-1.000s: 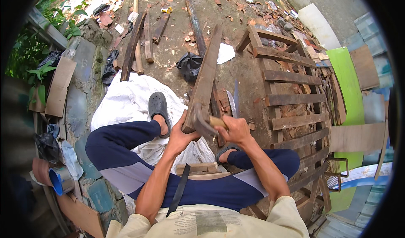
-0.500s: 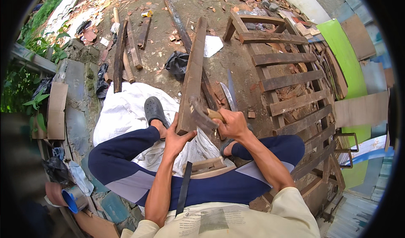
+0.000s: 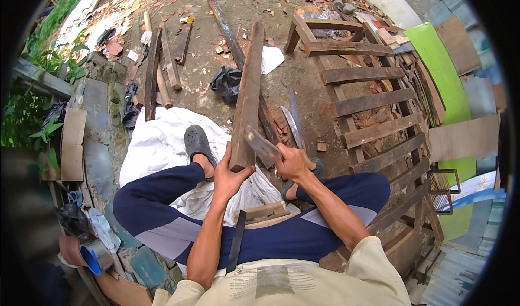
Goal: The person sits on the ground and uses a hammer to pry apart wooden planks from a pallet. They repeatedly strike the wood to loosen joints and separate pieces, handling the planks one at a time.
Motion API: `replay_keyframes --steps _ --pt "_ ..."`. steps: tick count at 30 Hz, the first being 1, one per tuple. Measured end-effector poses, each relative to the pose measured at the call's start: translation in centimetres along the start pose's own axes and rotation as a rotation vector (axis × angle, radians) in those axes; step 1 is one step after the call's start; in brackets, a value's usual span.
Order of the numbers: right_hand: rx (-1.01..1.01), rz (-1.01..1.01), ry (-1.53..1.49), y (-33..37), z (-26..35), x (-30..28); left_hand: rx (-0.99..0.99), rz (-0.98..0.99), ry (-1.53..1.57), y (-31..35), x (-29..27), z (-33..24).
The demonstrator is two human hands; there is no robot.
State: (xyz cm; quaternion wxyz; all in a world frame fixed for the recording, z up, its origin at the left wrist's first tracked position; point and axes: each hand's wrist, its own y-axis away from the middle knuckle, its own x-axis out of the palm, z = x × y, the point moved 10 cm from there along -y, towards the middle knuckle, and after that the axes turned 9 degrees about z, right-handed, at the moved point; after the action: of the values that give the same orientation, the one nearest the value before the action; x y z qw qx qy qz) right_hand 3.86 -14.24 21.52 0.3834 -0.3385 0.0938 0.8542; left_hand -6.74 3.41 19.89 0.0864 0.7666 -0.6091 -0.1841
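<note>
While the person is sitting on a white sack spread over the ground at the left, the left hand is gripping the near end of a long wooden plank, fingers wrapped closed around its edge and thumb pressing the face. The plank is running away from the lap toward the far ground, its near end raised between the knees and just right of the grey clog. To its right, the right hand is clenching the handle of a broad-bladed chopping knife, fingers curled tight, the blade lying against the plank's near right edge just beside the left thumb. A second long blade is lying on the ground beyond. Farther right, a wooden pallet is resting flat. Judged from this grip, clean work is calling for the plank to be braced firmly, the left thumb to be kept clear of the edge, and the cuts to be directed away from the legs.
</note>
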Motion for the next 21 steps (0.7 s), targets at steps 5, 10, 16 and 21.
replay_keyframes --steps 5,10,16,21 --pt "0.374 -0.053 -0.041 -0.6 -2.6 -1.8 0.056 -0.051 -0.186 -0.9 -0.5 3.0" --pt "0.068 -0.234 -0.112 1.9 -0.1 -2.4 -0.056 0.034 -0.176 -0.3 2.0 0.7" --pt "0.493 0.014 0.02 1.9 -5.1 0.1 -0.036 -0.037 -0.378 -0.3 1.5 2.7" --pt "0.262 -0.126 -0.189 2.2 -0.7 -1.9 -0.058 0.003 -0.492 -0.5 2.5 1.1"
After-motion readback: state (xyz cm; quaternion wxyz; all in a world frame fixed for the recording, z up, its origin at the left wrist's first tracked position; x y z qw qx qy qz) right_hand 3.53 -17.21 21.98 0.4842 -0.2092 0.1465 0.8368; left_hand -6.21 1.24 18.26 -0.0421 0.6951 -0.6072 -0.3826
